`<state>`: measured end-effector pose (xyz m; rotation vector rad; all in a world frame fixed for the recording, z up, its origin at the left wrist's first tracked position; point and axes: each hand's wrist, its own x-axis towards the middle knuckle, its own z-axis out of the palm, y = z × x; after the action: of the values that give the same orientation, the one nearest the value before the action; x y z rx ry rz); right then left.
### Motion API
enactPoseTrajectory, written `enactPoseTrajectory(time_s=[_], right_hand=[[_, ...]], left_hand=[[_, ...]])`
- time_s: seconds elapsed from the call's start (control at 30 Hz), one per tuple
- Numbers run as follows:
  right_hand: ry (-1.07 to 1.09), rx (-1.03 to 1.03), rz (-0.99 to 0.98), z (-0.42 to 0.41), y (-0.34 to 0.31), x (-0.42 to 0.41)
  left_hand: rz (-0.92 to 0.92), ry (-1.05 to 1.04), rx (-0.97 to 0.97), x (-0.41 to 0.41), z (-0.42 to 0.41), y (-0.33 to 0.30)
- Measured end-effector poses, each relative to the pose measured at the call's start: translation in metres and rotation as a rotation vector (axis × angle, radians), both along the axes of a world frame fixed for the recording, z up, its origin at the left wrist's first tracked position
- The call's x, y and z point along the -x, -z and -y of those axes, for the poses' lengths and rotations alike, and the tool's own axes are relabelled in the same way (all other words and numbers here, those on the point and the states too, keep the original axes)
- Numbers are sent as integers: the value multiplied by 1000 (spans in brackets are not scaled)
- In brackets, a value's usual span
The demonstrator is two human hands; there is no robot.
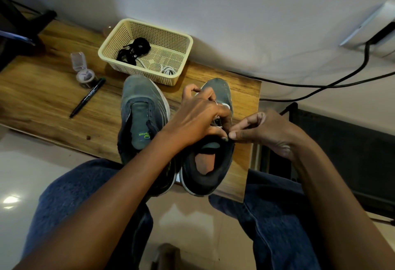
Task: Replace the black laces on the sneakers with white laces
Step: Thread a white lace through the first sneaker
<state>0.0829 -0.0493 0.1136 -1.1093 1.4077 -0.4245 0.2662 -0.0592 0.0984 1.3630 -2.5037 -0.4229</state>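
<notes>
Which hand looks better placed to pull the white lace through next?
The right hand, probably: its fingers pinch at the right sneaker's eyelet edge, while the left hand steadies it from above.

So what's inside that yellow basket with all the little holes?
In the basket lies a bundle of black laces, and a coiled white lace near its front corner. Whatever sits under the black bundle is covered, so I cannot tell.

bare wood tabletop (42, 90) left of grey laceless sneaker (141, 107), black marker pen (87, 98) lying across it, cream perforated plastic basket (179, 41) blocking behind
</notes>
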Motion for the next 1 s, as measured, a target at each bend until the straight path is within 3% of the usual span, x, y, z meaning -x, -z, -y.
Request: enactPoseTrajectory(time_s=[0.2,0.7,1.0], right_hand=[[-50,-20,-83,1,-6,3],[-7,-22,-47,1,-5,3],[-1,-41,-7,1,-7,-2]], left_hand=[[7,-3,3,-3,-1,0],[-37,-103,-108,1,-9,6],[88,-114,-55,-1,-9,9]])
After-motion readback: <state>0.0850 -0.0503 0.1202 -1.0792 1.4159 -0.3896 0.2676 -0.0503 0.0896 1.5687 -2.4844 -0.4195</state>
